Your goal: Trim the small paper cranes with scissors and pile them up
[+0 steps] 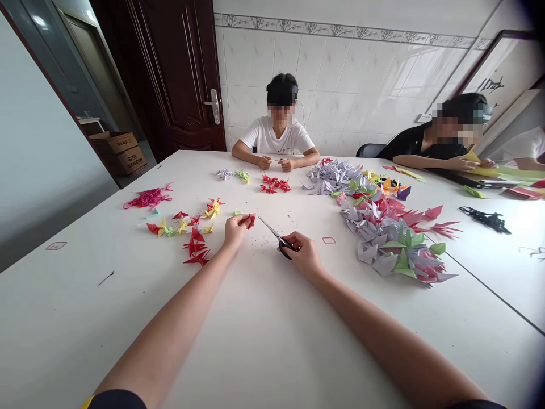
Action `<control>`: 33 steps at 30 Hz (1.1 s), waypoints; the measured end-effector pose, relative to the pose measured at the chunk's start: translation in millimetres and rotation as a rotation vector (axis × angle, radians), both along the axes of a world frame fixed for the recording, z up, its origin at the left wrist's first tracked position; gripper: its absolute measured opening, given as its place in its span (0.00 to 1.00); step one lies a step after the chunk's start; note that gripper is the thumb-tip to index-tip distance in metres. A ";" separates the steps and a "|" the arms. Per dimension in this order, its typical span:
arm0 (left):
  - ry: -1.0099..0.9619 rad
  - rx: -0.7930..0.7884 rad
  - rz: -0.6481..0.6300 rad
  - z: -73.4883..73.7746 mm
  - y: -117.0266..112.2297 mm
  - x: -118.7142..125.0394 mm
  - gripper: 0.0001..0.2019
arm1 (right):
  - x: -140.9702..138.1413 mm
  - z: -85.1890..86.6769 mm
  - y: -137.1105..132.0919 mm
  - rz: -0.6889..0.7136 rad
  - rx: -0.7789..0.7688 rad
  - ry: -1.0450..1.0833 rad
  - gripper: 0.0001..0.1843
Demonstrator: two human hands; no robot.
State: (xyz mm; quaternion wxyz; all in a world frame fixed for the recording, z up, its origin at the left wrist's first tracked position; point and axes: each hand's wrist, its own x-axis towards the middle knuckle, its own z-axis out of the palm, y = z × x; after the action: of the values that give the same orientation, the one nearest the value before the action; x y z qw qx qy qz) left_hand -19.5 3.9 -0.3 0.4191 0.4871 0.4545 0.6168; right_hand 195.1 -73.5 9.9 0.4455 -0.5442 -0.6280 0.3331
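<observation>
My left hand is closed in a pinch on a small red folded paper piece, held just above the white table. My right hand grips the black handles of a pair of scissors, whose blades point up and left toward the red piece, stopping a little short of it. Tiny paper snips lie on the table between my hands. Left of my left hand lie several red and yellow paper cranes.
A large pile of lilac, red and green folded papers lies to the right. A pink tangle lies far left. A person in white sits opposite with red cranes before them. Another person in black sits at the right. A dark door stands behind.
</observation>
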 end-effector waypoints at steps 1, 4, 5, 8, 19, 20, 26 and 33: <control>0.014 0.002 -0.007 0.1 0.0 0.1 0.13 | 0.0 -0.3 0.3 -0.003 0.003 -0.007 0.09; 0.041 0.003 -0.022 0.6 -0.1 0.9 0.14 | 0.6 -1.8 2.1 -0.010 0.000 -0.016 0.09; 0.046 0.004 -0.027 1.0 -0.3 1.3 0.15 | 1.0 -2.3 2.7 -0.006 -0.005 -0.010 0.10; 0.040 0.025 -0.044 3.3 -2.0 2.5 0.15 | 2.0 -2.7 3.6 0.041 -0.025 0.024 0.10; -0.023 0.015 -0.035 5.3 -3.4 2.9 0.13 | 3.2 -6.7 5.6 0.094 -0.034 0.072 0.10; -0.026 0.015 -0.025 4.6 -2.7 2.8 0.13 | 3.6 -8.1 6.2 0.077 -0.035 0.088 0.10; -0.034 -0.038 -0.057 4.7 -3.2 3.1 0.10 | 4.3 -9.3 5.8 0.046 -0.036 0.155 0.13; -0.045 -0.014 -0.047 5.3 -4.3 2.7 0.13 | 1.6 -4.6 1.3 0.075 -0.032 0.080 0.11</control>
State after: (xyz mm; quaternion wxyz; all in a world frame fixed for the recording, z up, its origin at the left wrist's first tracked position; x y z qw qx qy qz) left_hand -16.8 -0.5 4.9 0.4469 0.4808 0.4379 0.6143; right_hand 196.7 -72.2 5.3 0.4488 -0.5135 -0.6244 0.3809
